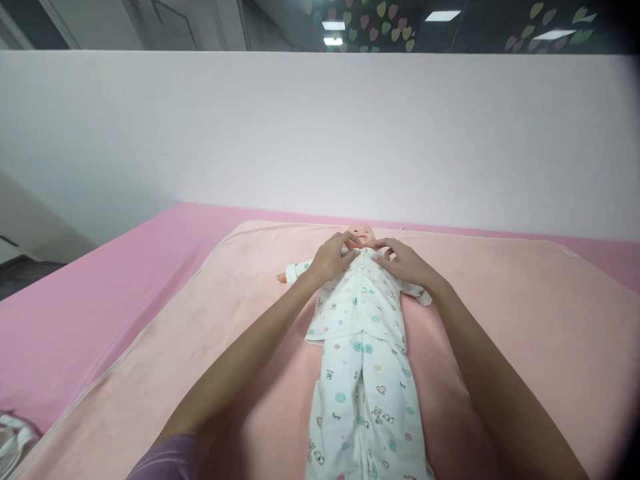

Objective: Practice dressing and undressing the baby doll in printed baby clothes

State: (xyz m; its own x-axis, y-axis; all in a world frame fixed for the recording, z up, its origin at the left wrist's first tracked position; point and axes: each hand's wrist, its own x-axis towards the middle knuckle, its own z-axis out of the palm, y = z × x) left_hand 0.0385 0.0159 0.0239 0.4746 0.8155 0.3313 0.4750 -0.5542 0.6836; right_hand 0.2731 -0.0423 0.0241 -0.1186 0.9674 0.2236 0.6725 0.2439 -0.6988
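A baby doll lies on its back, head toward the wall, dressed in a white printed pajama top and matching pants. At the neckline, my left hand has its fingers and thumb bent around the left side of the collar. On the opposite side my right hand likewise pinches the collar, thumb on the cloth. Buttons run down the front of the top, which looks closed. The doll's hand sticks out of the sleeve on the left; the other sleeve passes beneath my right wrist.
Under the doll is a peach blanket spread over a pink padded surface. A white wall rises behind it, with dark glass and heart decorations above. Some whitish cloth lies at the lower left corner.
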